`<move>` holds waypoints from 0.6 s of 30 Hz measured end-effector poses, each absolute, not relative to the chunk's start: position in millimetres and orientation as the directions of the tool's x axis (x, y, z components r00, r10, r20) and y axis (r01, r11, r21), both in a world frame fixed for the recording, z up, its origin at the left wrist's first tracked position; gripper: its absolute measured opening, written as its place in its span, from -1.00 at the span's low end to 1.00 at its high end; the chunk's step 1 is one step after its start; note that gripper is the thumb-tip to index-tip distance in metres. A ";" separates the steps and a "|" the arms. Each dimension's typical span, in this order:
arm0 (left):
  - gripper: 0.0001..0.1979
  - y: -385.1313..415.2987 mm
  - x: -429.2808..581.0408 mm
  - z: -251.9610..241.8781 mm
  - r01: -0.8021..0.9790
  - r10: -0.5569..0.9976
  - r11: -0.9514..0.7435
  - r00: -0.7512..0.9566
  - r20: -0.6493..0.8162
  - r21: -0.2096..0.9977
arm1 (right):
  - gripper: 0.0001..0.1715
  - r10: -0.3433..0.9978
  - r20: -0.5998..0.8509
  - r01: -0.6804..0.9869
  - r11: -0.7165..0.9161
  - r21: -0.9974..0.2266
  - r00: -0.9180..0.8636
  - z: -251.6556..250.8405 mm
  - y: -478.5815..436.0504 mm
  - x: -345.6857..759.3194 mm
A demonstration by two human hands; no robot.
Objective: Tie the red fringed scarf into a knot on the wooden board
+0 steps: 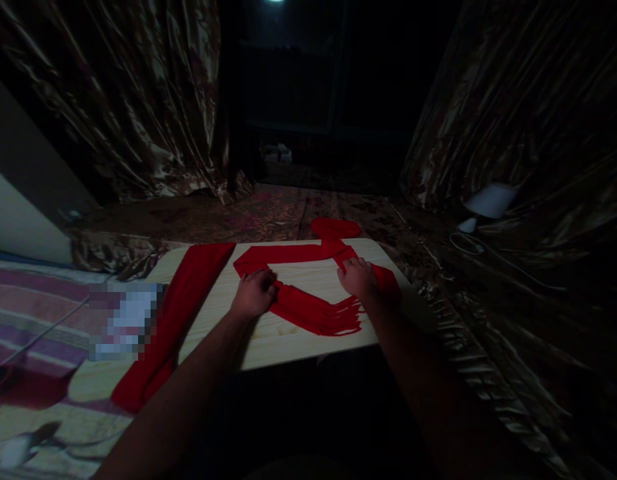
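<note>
While my left hand (254,292) closes on a fold of the red scarf (308,300), my right hand (357,277) presses flat on it. It lies zigzag on the wooden board (288,340), its fringe (345,320) between my wrists.

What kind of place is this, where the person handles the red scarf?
Probably a dim room in a home. Shiny brown curtains hang on both sides, a striped cloth lies at the left, and what looks like a white lamp sits at the right. The red scarf lies on a wooden board.
</note>
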State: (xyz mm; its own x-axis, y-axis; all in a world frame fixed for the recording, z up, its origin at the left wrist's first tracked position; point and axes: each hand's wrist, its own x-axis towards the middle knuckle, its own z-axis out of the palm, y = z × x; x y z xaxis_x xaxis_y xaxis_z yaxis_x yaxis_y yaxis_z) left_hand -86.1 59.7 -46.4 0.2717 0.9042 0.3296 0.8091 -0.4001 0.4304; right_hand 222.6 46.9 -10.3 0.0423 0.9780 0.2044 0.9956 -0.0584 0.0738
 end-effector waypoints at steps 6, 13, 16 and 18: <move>-0.78 59.3 -85.7 -45.3 0.814 0.904 -0.401 0.276 0.327 0.421 | -0.52 0.979 0.200 0.995 -0.062 0.076 0.046 -10.4 47.3 222.9; -0.75 59.6 -85.9 -46.2 0.810 0.903 -0.401 0.272 0.331 0.428 | -0.53 0.979 0.197 0.994 -0.075 0.082 0.057 -9.8 46.7 221.8; -0.75 59.7 -85.5 -46.4 0.809 0.904 -0.399 0.269 0.331 0.431 | -0.52 0.978 0.205 0.994 -0.067 0.091 0.047 -10.3 46.7 222.2; -0.73 59.4 -85.3 -46.1 0.812 0.906 -0.395 0.267 0.327 0.431 | -0.52 0.977 0.210 0.993 -0.062 0.096 0.041 -10.7 46.9 222.6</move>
State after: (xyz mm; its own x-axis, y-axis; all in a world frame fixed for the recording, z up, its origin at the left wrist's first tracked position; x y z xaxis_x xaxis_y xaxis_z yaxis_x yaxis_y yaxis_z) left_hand -85.3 59.4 -46.1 0.2674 0.9063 0.3272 0.8116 -0.3949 0.4305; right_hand 222.6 46.9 -10.7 0.0409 0.9769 0.2098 0.9935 -0.0622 0.0957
